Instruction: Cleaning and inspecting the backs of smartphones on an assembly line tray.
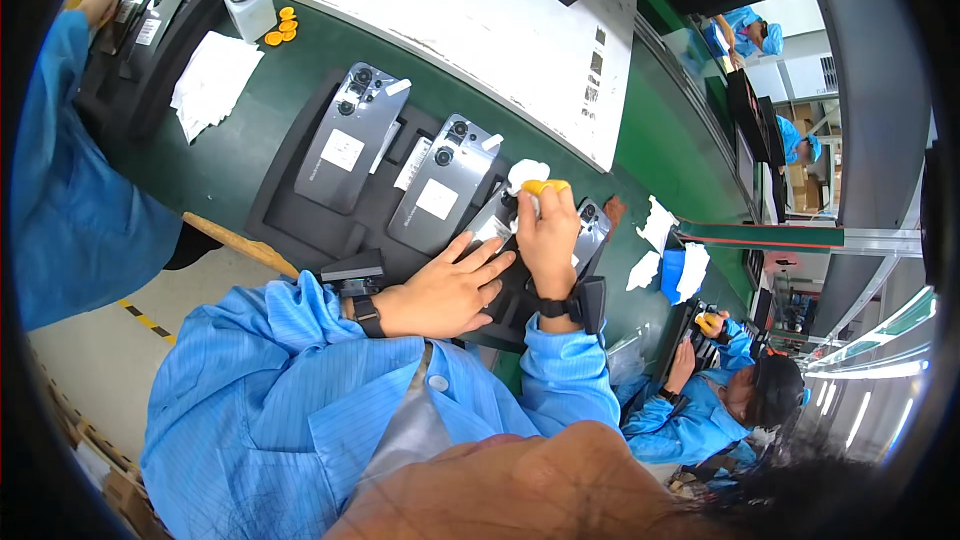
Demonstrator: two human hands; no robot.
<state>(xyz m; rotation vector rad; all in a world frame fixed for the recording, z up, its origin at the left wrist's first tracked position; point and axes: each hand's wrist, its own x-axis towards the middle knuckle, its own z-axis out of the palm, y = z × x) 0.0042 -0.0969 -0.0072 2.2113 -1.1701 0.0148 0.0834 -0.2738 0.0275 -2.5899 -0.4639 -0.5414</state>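
Observation:
My left hand (440,292) lies with its fingers stretched out over the lower part of a grey smartphone (489,213), steadying it in a black foam tray (274,202). At the camera end of that phone, my right hand (547,240) pinches a crumpled white wipe (526,174). Yellow finger cots (543,186) cover fingertips of the right hand. Two more grey phones, a left one (338,155) and a middle one (437,198), rest back up in the tray with white labels. Another phone (593,228) sits right of my right hand, partly hidden by it.
On the green bench stand a pump bottle (250,10), yellow finger cots (283,28) and white wipes (215,83). A white board (440,15) lies beyond the tray. A blue box (674,275) holds wipes at right. Co-workers sit at left (70,200) and right (700,415).

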